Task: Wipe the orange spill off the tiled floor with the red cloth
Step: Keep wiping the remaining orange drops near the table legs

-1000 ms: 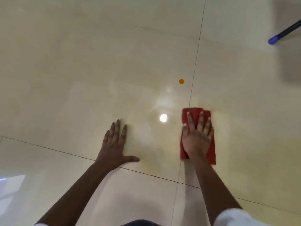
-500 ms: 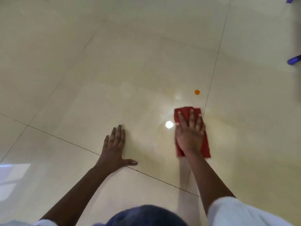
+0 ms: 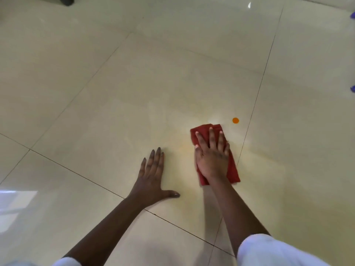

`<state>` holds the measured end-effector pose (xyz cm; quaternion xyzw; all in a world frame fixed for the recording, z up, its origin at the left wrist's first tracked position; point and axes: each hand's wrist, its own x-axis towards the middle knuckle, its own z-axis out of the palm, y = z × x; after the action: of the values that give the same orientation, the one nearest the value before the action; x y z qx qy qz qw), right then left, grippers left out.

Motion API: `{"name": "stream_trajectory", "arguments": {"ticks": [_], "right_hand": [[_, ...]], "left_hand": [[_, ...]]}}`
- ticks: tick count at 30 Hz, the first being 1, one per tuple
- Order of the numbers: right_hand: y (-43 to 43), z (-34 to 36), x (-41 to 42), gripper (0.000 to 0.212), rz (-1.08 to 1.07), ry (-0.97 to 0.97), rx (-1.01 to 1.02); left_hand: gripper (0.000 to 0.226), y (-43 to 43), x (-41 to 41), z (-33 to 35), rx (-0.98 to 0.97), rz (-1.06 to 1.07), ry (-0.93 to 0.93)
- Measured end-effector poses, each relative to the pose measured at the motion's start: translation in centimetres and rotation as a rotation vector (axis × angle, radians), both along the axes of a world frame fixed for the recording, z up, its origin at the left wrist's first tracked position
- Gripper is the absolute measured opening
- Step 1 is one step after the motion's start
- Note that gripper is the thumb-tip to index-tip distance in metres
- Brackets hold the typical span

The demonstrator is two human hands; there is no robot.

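A small round orange spot [image 3: 235,120] lies on the glossy cream tiled floor [image 3: 119,96], just beyond the far right corner of the red cloth [image 3: 233,169]. My right hand [image 3: 212,156] presses flat on the folded cloth with straight fingers, covering most of its middle. A faint orange smear [image 3: 185,149] shows on the tile left of the cloth. Resting flat on the bare floor to the cloth's left is my left hand [image 3: 153,176], fingers spread, thumb out to the right.
Dark grout lines cross the floor; one runs just right of the cloth and spot. A dark furniture foot [image 3: 66,0] sits at the top left edge. Blue objects [image 3: 352,87] poke in at the right edge.
My right hand and the cloth have slid leftward across the tile, away from the grout line. The view has shifted, so the orange spot sits further right. My left hand stays planted.
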<state>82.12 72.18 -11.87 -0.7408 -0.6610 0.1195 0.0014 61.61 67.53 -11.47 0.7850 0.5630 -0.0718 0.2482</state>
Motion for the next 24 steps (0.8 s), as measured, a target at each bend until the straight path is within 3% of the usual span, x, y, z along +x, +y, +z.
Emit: {"name": "stream_trajectory", "arguments": {"ticks": [5,8,11,14,17,20,24], "right_hand": [[-6.4,-0.2,1.4,0.047,0.317,0.084,0.039],[-7.3,0.0,8.3,0.048,0.052,0.007,0.05],[-1.8,0.1,10.9,0.05,-0.24,-0.031,-0.041],[-0.2,0.0,6.9,0.051,-0.091,0.006,-0.034],[-4.9,-0.5,6.3,0.05,0.085,0.009,0.058],[-4.1,-0.5,11.2,0.05,-0.122,-0.025,0.045],[5.7,-0.3,13.9,0.05,-0.313,-0.024,-0.003]], "left_hand": [[0.127,0.6,0.7,-0.8,0.025,0.001,0.007],[0.13,0.3,0.9,-0.6,0.046,0.018,0.042],[0.126,1.8,3.5,-0.4,0.084,-0.006,-0.006],[0.122,5.2,6.1,-0.3,0.126,-0.05,-0.018],[0.128,7.8,6.5,-0.5,0.109,-0.041,0.036],[0.129,8.3,6.2,-1.3,0.109,-0.029,0.061],[0.128,8.3,6.2,-2.1,0.107,-0.022,0.049]]}}
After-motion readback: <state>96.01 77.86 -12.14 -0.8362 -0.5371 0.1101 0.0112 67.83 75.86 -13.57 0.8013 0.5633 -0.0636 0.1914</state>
